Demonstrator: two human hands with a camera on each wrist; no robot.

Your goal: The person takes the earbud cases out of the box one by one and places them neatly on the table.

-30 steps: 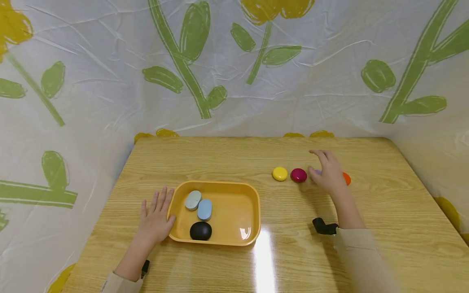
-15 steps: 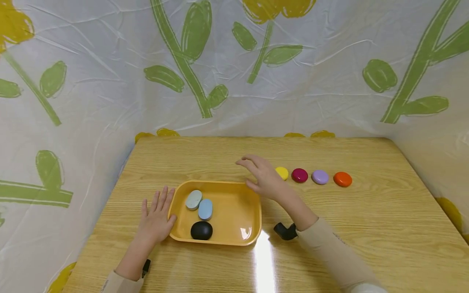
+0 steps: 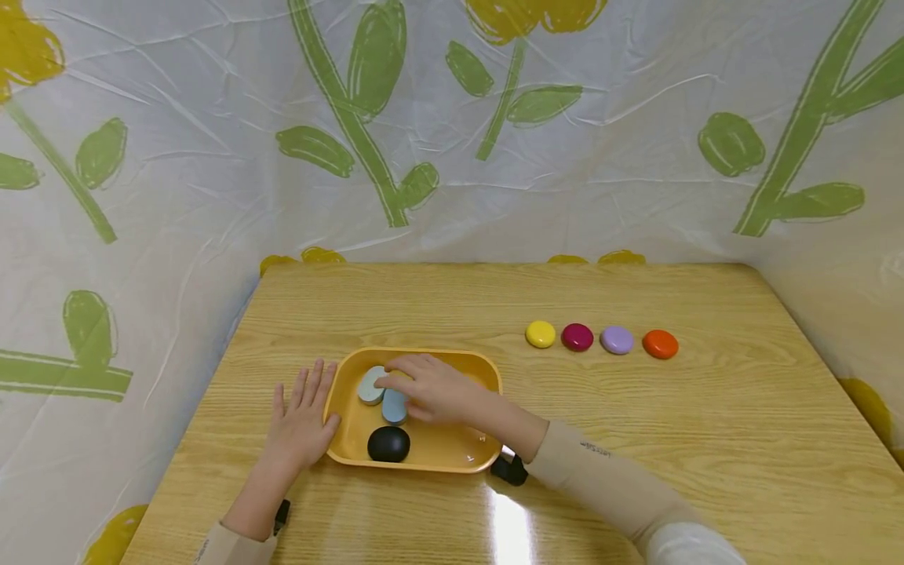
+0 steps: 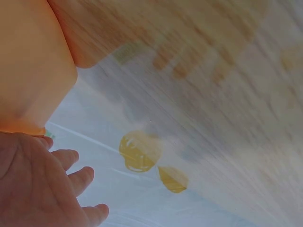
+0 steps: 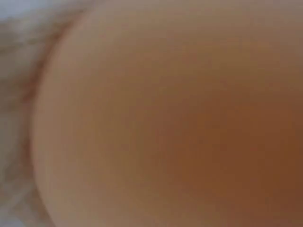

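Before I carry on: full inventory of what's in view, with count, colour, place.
Table: 1, light wood, centre
Sheet: 1, white with plant print, behind table
Tray: 1, yellow-orange, on table
Pale oval piece: 1, grey-green, tray's left part
Blue oval piece: 1, blue, beside it, partly covered
Black piece: 1, black, tray's near side
Discs: 4, yellow, dark red, lilac, orange, row right of tray
Wrist devices: 2, black, one at each wrist
Sleeves: 2, beige, on forearms
Left hand: 1, at tray's left rim
Right hand: 1, over tray; grip unclear
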